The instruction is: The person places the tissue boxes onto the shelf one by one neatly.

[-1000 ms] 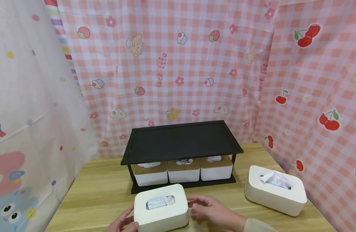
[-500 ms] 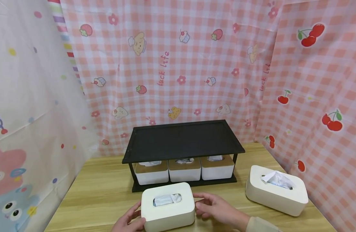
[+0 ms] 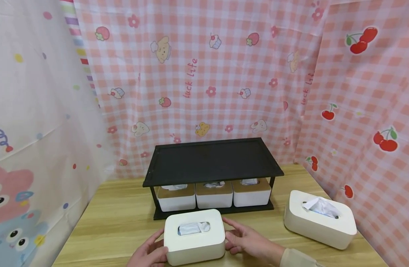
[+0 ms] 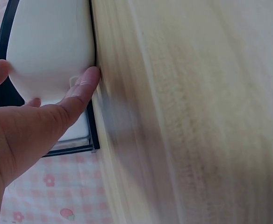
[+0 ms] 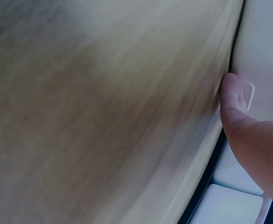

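A cream tissue box [image 3: 194, 241] with an oval slot and tissue showing stands at the front of the wooden table, between both hands. My left hand [image 3: 148, 253] holds its left end, thumb at the front corner. In the left wrist view, fingers span the end of the tissue box [image 4: 52, 46]. My right hand [image 3: 249, 241] holds the opposite end, forefinger toward the back and thumb toward the front. The right wrist view shows the thumb low on the tissue box [image 5: 262, 46], close to the table, with the other fingers mostly hidden.
Behind the box stands a black rack [image 3: 212, 161] sheltering three white tissue boxes with wood-coloured lids, one being the middle box [image 3: 214, 201]. Another cream tissue box [image 3: 319, 228] sits at the right. Pink checked cloth [image 3: 204, 74] hangs behind the table [image 3: 101, 222].
Both hands have shifted the cream tissue box slightly to the right and it now sits a little straighter to the rack. The head view has turned slightly left.
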The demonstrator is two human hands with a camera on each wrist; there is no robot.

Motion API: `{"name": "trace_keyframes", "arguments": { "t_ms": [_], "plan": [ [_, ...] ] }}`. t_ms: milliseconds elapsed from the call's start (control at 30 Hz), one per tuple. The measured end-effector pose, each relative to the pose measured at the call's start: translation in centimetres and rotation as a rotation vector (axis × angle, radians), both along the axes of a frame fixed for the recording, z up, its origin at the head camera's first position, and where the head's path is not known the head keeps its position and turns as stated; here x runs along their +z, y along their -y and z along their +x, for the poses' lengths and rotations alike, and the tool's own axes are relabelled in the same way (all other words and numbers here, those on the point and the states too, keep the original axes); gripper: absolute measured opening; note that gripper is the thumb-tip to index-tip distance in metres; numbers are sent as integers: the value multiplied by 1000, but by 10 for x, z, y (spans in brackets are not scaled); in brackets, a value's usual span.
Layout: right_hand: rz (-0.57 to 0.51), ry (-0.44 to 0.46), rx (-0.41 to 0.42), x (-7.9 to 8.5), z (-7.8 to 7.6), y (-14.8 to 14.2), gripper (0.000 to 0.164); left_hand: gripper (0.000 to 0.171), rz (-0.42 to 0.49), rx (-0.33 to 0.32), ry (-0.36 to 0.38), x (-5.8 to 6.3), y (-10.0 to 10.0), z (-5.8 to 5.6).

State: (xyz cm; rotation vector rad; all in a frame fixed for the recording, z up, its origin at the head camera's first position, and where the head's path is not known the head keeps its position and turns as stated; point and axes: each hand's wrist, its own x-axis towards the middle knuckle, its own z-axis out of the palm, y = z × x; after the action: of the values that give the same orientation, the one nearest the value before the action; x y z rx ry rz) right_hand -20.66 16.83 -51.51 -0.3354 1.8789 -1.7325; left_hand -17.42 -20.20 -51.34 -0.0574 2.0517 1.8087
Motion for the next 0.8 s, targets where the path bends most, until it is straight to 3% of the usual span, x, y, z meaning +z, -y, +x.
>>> {"name": "trace_keyframes", "arguments": {
  "t_ms": [800],
  "plan": [
    [-88, 15, 20, 1, -4, 0, 80, 97, 87, -38, 31, 2, 5, 4]
  ]
}}
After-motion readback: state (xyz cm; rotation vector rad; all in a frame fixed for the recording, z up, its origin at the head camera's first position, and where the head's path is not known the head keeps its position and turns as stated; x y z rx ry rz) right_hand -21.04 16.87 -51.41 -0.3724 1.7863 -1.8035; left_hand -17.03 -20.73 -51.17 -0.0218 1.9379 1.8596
